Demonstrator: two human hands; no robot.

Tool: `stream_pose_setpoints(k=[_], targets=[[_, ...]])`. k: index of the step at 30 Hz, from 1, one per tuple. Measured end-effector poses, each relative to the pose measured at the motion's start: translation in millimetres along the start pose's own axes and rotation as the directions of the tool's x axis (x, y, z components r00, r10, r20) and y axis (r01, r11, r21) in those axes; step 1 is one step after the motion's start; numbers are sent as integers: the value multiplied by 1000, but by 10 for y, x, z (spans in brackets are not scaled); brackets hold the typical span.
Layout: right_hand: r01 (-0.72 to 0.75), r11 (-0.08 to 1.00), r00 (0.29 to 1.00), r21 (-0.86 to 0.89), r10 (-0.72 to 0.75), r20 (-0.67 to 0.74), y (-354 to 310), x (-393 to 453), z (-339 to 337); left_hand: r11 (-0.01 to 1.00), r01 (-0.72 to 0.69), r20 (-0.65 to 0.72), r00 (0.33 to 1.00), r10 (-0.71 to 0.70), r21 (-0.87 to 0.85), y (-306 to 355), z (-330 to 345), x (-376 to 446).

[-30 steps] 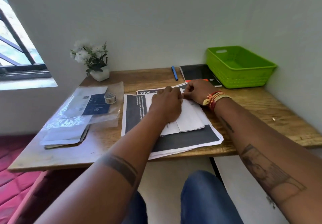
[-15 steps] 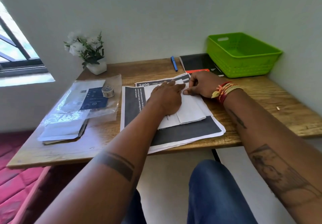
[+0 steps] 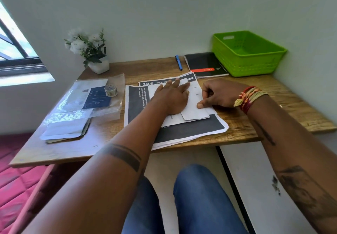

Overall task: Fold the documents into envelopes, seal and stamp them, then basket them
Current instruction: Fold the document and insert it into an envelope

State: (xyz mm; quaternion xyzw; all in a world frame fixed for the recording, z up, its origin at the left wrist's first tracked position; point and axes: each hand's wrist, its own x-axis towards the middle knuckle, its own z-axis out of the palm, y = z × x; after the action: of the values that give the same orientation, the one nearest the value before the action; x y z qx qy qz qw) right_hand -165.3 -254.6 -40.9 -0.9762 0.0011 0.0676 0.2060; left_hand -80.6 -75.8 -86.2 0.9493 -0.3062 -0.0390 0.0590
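In the head view, the left hand lies flat with fingers straight, pressing down on a folded white document that sits on top of a stack of printed sheets near the front edge of the wooden bench. The right hand rests just beside it, fingers curled, with the thumb pressing the paper's right side; whether it pinches an edge or only pushes down cannot be told. The two hands are close but not touching. The green basket stands at the back right corner, well apart from the work, with a black notebook and a blue pen to its left. On the left of the bench lie plastic-wrapped envelopes with a roll of tape on them. The fold looks to be in creasing. The likely trouble: the loose sheets underneath could slide under the pressing palm, skewing the crease, and the stack overhangs the bench edge, so a hard push might send it off.
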Motion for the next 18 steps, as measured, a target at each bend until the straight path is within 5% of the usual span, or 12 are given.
stream_pose_setpoints(k=[13,15,18], targets=[[0,1000,975,-19,4,221,43,-99,-118,1000,-14,11,1000,14,-5,-15,3,-1],[-4,998,988,55,-5,157,44,-56,-137,1000,-11,4,1000,11,-6,-19,8,0],[31,998,993,57,-24,-114,89,37,-3,1000,3,-6,1000,-3,-23,-17,29,4]])
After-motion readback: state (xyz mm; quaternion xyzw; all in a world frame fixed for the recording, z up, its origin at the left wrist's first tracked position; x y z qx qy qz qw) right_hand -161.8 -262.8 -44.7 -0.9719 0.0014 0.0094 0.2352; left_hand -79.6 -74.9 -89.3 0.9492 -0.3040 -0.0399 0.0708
